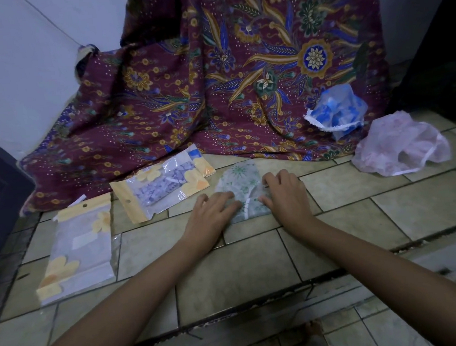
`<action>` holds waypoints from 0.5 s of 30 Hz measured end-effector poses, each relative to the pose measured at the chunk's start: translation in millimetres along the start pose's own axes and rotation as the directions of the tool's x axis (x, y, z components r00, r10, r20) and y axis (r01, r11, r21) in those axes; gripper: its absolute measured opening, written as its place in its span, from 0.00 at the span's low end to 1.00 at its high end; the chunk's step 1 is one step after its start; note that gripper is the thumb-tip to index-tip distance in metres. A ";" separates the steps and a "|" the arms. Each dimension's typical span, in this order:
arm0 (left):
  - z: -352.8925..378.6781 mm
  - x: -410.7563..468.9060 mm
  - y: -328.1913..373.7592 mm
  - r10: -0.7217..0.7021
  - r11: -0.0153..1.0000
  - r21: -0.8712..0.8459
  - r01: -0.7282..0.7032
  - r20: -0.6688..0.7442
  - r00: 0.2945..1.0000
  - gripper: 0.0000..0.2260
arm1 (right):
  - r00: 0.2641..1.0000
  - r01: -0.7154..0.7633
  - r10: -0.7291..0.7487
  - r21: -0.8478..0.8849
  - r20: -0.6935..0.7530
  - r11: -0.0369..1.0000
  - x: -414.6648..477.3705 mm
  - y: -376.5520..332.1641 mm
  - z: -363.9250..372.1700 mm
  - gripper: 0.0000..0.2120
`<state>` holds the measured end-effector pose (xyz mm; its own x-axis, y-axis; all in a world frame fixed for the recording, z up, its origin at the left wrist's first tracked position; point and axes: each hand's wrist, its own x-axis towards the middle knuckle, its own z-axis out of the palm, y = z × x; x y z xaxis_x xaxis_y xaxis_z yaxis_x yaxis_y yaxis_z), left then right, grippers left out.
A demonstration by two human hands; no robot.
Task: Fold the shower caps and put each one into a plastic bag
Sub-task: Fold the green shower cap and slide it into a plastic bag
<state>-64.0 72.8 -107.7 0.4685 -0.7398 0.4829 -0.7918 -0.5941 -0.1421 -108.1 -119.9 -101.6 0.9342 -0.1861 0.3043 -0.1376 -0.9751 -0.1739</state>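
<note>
The green-patterned shower cap (243, 189) is lying flattened on the tiled floor (255, 265) at the centre of the view, partly folded, its white elastic edge showing between the two hands; the left hand (213, 209) is resting on the cap's seven o'clock side, fingers spread and extended, pressing the material down and grasping nothing; the right hand (285, 193) is sitting on the cap's three o'clock edge with fingers bent over the material, and whether it is pinching the cap or only pressing it cannot be told; a filled plastic bag (163, 189), with orange flower print and a folded pale cap inside, is lying just beside the cap at ten o'clock; a second bag (203, 161) is showing partly from under it at eleven o'clock; a flat plastic bag (78, 245) of the same print is lying well apart at eight o'clock, its header strip turned towards twelve o'clock; a blue shower cap (336, 111) is sitting crumpled at two o'clock on the maroon batik cloth (189, 94); a pink shower cap (400, 147) is lying loose on the tiles at three o'clock, near the blue one; the cloth is draping down at twelve o'clock and spreading onto the floor.
</note>
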 end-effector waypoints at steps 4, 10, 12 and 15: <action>-0.4 -0.8 -9.2 0.136 0.987 -0.105 -0.124 0.113 0.984 0.16 | 0.871 0.438 -0.465 -0.178 -0.156 0.881 -1.6 4.1 8.4 0.06; -7.0 -6.9 -11.0 0.093 0.952 -0.306 -0.004 0.277 0.956 0.22 | 0.817 0.570 -0.573 0.052 0.068 0.820 -1.2 21.2 -6.2 0.12; -11.3 -2.3 -10.4 0.035 0.927 -0.365 0.091 0.324 0.945 0.19 | 0.820 0.536 -0.554 0.146 0.145 0.831 -2.5 26.7 -10.4 0.19; -14.1 7.1 -15.3 -0.062 0.848 -0.474 0.236 0.354 0.933 0.15 | 0.866 0.409 -0.471 0.302 0.169 0.861 2.4 27.1 -10.1 0.20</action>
<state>-54.1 81.1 -89.9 0.6249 -0.7656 0.1530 -0.7467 -0.5289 0.4033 -112.9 -148.0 -96.1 0.9295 0.3181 0.1867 0.3628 -0.8794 -0.3083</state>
